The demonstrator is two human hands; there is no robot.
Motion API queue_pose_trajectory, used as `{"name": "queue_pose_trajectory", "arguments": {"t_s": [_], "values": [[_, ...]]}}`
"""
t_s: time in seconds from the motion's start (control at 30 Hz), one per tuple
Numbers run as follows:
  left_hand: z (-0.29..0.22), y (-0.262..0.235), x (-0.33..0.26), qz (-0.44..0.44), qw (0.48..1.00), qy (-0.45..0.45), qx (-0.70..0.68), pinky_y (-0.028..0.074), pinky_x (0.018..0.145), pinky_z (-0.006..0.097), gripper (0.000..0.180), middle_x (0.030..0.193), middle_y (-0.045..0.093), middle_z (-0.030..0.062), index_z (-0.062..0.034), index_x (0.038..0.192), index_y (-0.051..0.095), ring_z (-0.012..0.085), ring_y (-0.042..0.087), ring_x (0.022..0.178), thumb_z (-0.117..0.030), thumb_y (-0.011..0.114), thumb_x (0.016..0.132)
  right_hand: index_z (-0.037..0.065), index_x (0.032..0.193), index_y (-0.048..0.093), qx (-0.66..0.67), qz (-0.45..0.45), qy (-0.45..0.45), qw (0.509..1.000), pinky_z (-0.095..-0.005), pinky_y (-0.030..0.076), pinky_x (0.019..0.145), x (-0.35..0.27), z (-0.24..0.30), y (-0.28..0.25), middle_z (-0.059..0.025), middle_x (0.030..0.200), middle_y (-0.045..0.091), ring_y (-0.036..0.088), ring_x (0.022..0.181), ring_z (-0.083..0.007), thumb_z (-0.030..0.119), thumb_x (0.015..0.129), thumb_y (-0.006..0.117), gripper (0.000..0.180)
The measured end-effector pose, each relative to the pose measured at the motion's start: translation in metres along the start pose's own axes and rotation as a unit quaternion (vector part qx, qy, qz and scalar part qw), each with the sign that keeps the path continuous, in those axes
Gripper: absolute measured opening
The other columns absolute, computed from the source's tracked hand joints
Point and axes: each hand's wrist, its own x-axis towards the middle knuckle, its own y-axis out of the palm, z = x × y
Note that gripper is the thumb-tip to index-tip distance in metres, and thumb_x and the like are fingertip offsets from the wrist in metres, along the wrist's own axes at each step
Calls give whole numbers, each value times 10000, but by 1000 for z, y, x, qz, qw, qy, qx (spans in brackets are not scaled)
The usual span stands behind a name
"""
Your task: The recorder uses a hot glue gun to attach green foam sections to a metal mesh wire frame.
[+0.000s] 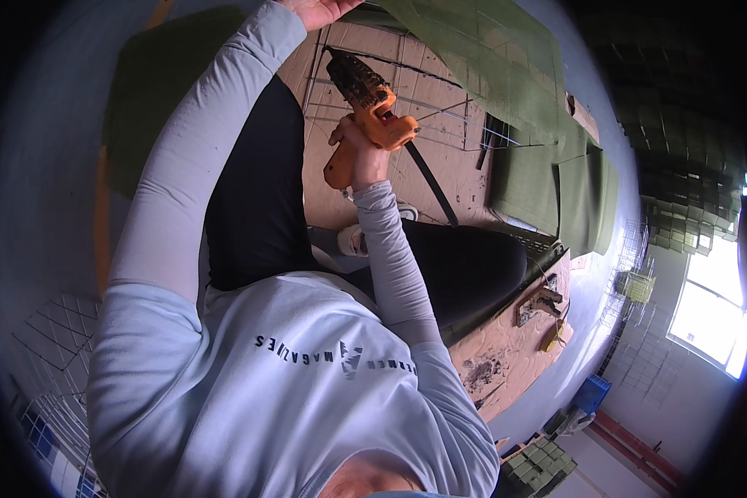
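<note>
My right hand (363, 158) is shut around the grip of an orange hot glue gun (378, 116). Its dark nozzle (344, 70) points up and away, over a metal wire grid (440, 104) lying on brown cardboard (332, 183). A black cord (432, 183) trails from the gun across the cardboard. My left arm in a pale grey sleeve reaches to the top edge, where my left hand (319, 10) is mostly cut off near the grid's far corner and a green sheet (481, 50). My black-trousered legs sit between my arms.
More green sheets (556, 187) lie right of the cardboard. A stained board (515, 349) with small tools is at my right. Wire grid panels (58, 340) lean at lower left. A blue crate (593, 392), stacked green squares (539, 466) and a bright window (714, 307) are farther right.
</note>
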Motion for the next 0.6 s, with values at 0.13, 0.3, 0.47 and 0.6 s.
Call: {"name": "queue_pose_trajectory", "arguments": {"t_s": [0.13, 0.3, 0.47, 0.6], "values": [[4, 6, 4, -9, 1000, -7, 7, 531, 709, 287, 146, 887, 601, 139, 74, 900, 566, 236, 603, 823, -10, 450, 872, -12, 837, 512, -7, -4, -2, 1000, -271, 433, 568, -3, -2, -6, -69, 635, 552, 545, 590, -160, 76, 744, 564, 138], [-2, 1, 0, -1, 1000, 0, 13, 531, 710, 286, 140, 888, 603, 140, 72, 897, 570, 234, 603, 824, -9, 460, 868, -14, 831, 514, -2, -6, -1, 1000, -268, 433, 571, -7, -2, -1, -68, 640, 553, 544, 595, -157, 77, 742, 560, 135], [2, -1, 3, 3, 1000, -3, 7, 531, 707, 285, 127, 887, 605, 134, 69, 891, 574, 231, 605, 821, -9, 478, 860, -14, 840, 513, 5, -5, 13, 1000, -265, 432, 579, -5, -2, -2, -68, 641, 554, 541, 592, -155, 84, 740, 554, 146], [-4, 0, 4, 10, 1000, 0, 17, 530, 708, 283, 123, 884, 605, 130, 58, 895, 580, 228, 605, 823, -3, 481, 857, -8, 839, 517, -10, 0, -3, 1000, -262, 422, 592, -10, -1, -5, -66, 629, 549, 541, 609, -153, 90, 743, 555, 143]]}}
